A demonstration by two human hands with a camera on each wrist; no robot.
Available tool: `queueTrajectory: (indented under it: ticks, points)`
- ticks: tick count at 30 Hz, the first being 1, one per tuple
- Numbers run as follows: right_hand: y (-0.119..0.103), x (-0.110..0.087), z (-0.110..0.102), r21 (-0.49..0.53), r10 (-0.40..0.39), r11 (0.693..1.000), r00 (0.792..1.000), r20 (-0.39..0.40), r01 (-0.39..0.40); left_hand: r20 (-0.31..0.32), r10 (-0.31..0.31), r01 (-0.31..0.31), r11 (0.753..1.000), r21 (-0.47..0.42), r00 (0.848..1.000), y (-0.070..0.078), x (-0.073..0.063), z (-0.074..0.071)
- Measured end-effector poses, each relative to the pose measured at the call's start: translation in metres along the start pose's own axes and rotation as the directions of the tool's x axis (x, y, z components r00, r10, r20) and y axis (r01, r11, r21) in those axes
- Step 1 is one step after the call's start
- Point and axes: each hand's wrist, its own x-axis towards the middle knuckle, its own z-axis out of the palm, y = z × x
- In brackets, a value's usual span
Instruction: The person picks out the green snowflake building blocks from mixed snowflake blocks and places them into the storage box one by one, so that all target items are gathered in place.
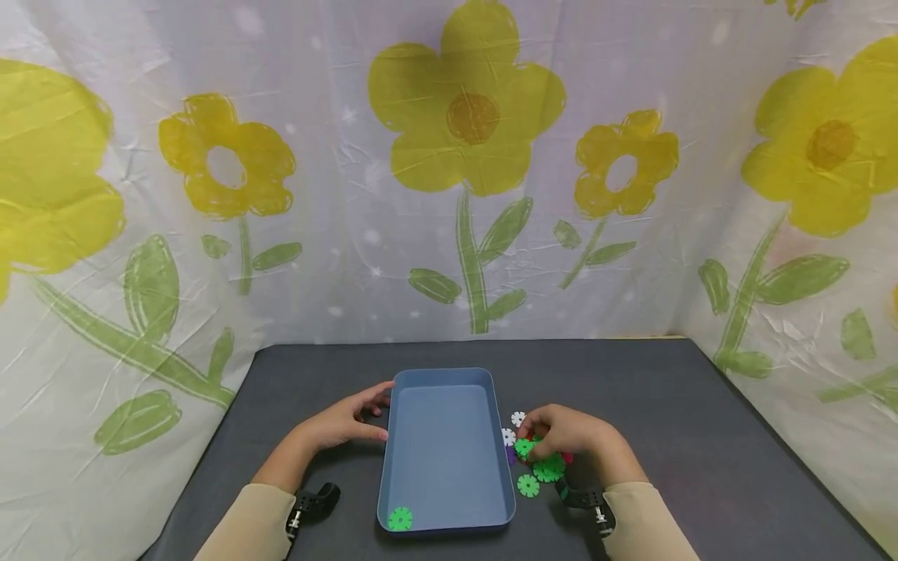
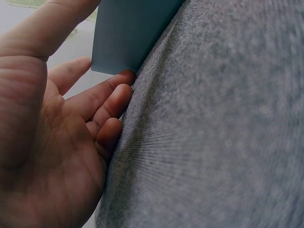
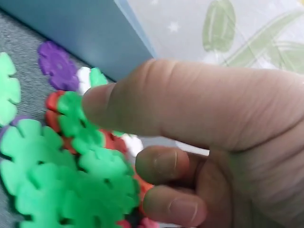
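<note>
A blue rectangular tray (image 1: 442, 452) lies lengthwise before me, a green snowflake disc (image 1: 401, 519) in its near left corner. My left hand (image 1: 351, 417) touches the tray's left wall with thumb and fingertips; in the left wrist view this hand (image 2: 61, 123) has its fingers against the tray wall (image 2: 128, 38). Right of the tray, my right hand (image 1: 564, 435) pinches a green snowflake disc (image 1: 524, 448) at the pile. In the right wrist view the thumb (image 3: 123, 102) covers part of that disc (image 3: 71, 116); the index fingertip is hidden behind it.
Beside the tray's right wall lie more snowflake discs: white ones (image 1: 518, 418), a purple one (image 3: 58, 65), red ones and several green ones (image 1: 549, 467). A dark cloth (image 1: 316, 370) covers the table. Flower-printed curtains (image 1: 337, 234) hang behind and at both sides.
</note>
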Motion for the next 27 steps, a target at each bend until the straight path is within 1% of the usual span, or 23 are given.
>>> queueTrajectory:
  ticks: [5,11,14,17,20,22,24,27]
  points:
    - [-0.008,-0.008,-0.011,-0.019,-0.042,0.999,0.998,-0.054,0.041,0.004,-0.005,0.005,1.0,-0.01,1.0,0.001,0.0,0.001]
    - [-0.028,-0.019,-0.022,-0.045,-0.06,0.997,0.989,-0.133,0.055,-0.003,-0.014,0.014,1.0,-0.006,1.0,0.001,0.0,0.003]
    - [-0.04,-0.022,-0.022,-0.048,-0.074,0.997,0.985,-0.158,0.067,-0.001,-0.016,0.016,1.0,-0.007,1.0,0.0,-0.002,0.004]
    - [-0.052,-0.023,-0.02,-0.079,-0.108,0.992,0.978,-0.178,0.095,0.013,-0.019,0.019,1.0,-0.01,1.0,-0.001,-0.004,0.006]
    - [-0.066,-0.024,-0.017,-0.134,-0.157,0.982,0.964,-0.215,0.13,0.019,-0.023,0.023,1.0,-0.017,1.0,-0.001,-0.005,0.006]
    - [-0.077,-0.023,-0.015,-0.159,-0.191,0.975,0.95,-0.246,0.154,0.018,-0.025,0.026,0.999,-0.023,1.0,-0.001,-0.005,0.005]
    - [-0.086,-0.021,-0.014,-0.173,-0.219,0.969,0.936,-0.276,0.176,0.013,-0.023,0.023,1.0,-0.021,1.0,0.0,-0.004,0.004]
    - [-0.098,-0.016,-0.012,-0.167,-0.246,0.965,0.923,-0.298,0.203,0.005,-0.018,0.019,1.0,-0.011,1.0,0.002,-0.003,0.002]
